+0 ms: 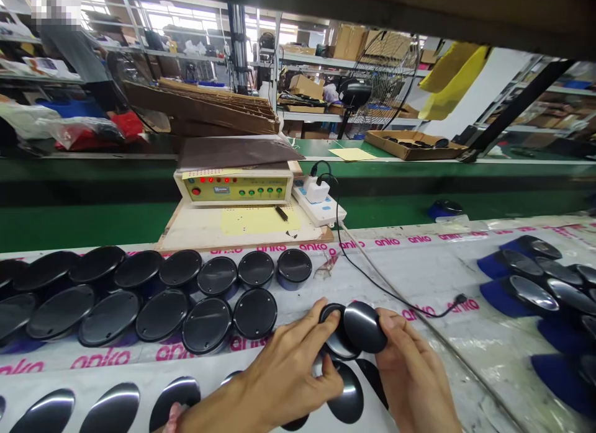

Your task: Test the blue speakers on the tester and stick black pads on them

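Head view: left hand (298, 352) holds a cup (336, 343), right hand (412, 368) pinches a glossy disc (365, 327) partly over it, apparently unseated, between dull-topped cups (162, 314), seemingly undone, and glossy-topped cups (535, 294), seemingly finished.

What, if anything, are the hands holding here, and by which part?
The right hand pinches a glossy black round disc by its right edge; the left hand holds a round black-rimmed piece, partly hidden behind it, by its left side.

Pink band (174, 417) on left forearm (223, 410)
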`<state>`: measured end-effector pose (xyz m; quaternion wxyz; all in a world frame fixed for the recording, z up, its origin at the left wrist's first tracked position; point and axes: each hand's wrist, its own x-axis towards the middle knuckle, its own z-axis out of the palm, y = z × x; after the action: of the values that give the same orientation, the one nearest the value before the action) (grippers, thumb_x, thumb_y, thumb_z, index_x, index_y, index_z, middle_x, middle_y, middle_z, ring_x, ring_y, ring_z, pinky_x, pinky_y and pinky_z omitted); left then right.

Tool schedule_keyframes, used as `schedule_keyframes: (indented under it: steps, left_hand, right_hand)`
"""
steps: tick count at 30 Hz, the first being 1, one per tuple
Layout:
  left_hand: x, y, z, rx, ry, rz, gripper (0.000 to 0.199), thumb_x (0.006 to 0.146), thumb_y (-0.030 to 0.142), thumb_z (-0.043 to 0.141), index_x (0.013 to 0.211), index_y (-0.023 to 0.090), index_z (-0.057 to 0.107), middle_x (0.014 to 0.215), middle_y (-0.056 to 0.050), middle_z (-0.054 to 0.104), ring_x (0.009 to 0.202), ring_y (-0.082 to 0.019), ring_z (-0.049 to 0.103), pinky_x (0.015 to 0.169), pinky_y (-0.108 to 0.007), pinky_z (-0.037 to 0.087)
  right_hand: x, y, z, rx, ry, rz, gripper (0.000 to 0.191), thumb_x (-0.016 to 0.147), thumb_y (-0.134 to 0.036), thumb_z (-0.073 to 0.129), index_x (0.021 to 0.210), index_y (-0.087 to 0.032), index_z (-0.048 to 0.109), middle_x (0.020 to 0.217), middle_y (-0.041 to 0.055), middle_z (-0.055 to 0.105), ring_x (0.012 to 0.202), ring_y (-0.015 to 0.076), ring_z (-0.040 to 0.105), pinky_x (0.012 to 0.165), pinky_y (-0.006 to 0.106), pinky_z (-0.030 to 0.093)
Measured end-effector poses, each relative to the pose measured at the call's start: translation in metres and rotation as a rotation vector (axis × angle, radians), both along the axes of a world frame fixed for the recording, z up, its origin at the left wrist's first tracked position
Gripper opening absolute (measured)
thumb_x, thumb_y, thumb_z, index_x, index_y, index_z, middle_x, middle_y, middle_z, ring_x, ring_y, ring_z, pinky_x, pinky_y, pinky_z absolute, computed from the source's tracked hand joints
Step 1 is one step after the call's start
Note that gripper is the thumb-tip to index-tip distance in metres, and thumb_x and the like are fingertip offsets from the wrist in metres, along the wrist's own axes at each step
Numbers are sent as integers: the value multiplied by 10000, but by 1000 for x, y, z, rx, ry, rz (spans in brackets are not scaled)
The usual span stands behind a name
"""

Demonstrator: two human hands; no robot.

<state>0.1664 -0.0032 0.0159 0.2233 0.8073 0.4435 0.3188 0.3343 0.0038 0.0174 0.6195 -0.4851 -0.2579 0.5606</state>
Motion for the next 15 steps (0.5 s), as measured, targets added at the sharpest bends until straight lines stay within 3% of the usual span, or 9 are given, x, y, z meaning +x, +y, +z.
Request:
schedule_keyframes:
  steps: [6, 11, 15]
  left_hand:
    - [-4, 0, 2, -106, -52, -27, 640, 667, 82, 547, 1300, 153, 475, 1414, -154, 425, 1215, -258, 515, 1001, -360, 454]
    - [-2, 4, 3, -430, -224, 71, 1022, 628, 271, 797, 1446, 286, 185, 1385, -64, 483, 1250, -255, 477, 1042, -416, 411]
    - [-1, 7, 3, -450, -316, 37, 1070, 651, 135, 789, 1433, 412, 113, 1329, 50, 538, 1209, -169, 521, 1049, -344, 408]
  right_hand:
    - [1, -1, 0, -9, -8, 48, 208, 681, -371, 755, 695, -201, 635, 744, -18, 468, 718, 122, 439, 645, 203, 451]
    - [0, -3, 0, 29, -109, 87, 246, 710, -391, 725, 655, -192, 591, 753, -12, 453, 724, 130, 410, 643, 212, 424]
    - [-2, -6, 0, 62, -273, 132, 281, 750, -423, 684, 641, -197, 557, 783, -1, 471, 756, 145, 441, 656, 233, 410]
